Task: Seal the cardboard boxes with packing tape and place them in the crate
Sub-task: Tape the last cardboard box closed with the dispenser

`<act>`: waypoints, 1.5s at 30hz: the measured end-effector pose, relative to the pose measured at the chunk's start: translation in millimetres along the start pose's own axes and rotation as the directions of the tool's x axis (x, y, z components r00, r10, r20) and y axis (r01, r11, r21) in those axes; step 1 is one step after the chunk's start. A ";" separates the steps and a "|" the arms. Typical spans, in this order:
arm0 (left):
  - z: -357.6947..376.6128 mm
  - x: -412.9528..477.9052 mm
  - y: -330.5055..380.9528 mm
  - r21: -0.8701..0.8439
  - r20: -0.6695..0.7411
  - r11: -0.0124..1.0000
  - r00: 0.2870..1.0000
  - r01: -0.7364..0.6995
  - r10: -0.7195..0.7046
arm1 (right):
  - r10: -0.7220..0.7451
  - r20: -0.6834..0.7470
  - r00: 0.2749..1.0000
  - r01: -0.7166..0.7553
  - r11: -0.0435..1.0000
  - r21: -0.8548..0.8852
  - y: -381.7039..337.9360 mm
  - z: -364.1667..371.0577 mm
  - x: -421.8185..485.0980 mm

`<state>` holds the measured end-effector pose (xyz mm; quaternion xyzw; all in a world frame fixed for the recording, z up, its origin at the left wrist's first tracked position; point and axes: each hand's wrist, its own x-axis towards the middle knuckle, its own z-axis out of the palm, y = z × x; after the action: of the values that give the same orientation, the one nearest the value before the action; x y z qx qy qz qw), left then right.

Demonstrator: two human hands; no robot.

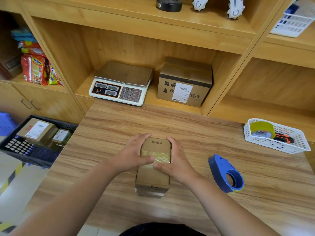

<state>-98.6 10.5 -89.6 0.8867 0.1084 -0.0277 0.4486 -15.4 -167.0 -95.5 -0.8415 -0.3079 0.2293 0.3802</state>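
Note:
A small cardboard box [153, 176] lies on the wooden table [196, 133], with a strip of yellowish tape [160, 155] across its top. My left hand [132, 155] holds its left side, thumb pressing on the tape. My right hand [177, 160] holds the right side, thumb also on the tape. A blue tape dispenser [225, 174] lies on the table to the right of the box. The dark crate [34, 155] stands to the left, below table level, with taped boxes [37, 130] inside.
A white basket [279, 147] at the table's right edge holds a tape roll [262, 129] and an orange cutter [283, 137]. On the shelf behind stand a weighing scale [119, 84] and a larger labelled cardboard box [185, 82]. Snack packets [35, 68] fill the left shelf.

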 end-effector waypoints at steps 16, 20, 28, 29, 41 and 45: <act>20.4 1.6 -14.6 -0.149 -0.244 0.987 0.969 -0.066 0.029 | 0.164 -0.246 0.955 -0.192 0.977 -0.092 -31.4 22.9 13.4; 19.3 1.6 -17.7 -0.150 -0.226 0.987 0.974 -0.050 0.015 | 0.133 -0.176 0.975 -0.145 0.988 -0.053 -31.5 20.5 17.2; 25.6 2.5 -19.9 -0.185 -0.250 0.980 0.968 -0.077 0.029 | 0.168 0.176 0.970 -0.220 0.915 0.339 -15.0 -24.1 7.8; 26.2 2.8 -19.5 -0.196 -0.258 0.977 0.966 -0.080 0.027 | 0.156 0.151 0.976 -0.198 0.925 0.324 -16.7 -22.8 6.5; 29.9 -1.7 -18.7 -0.160 -0.325 0.984 0.945 -0.075 0.019 | 0.122 -0.104 0.987 -0.149 0.939 -0.310 -31.5 25.0 -12.0; 26.2 -2.9 -20.3 -0.155 -0.314 0.985 0.949 -0.073 0.021 | 0.068 0.020 0.997 -0.062 0.973 -0.221 -24.8 13.5 -12.2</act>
<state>-104.6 0.6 -120.8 0.8422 0.1586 0.1319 0.4981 -40.9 -155.8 -82.5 -0.8849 -0.3087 0.2176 0.2726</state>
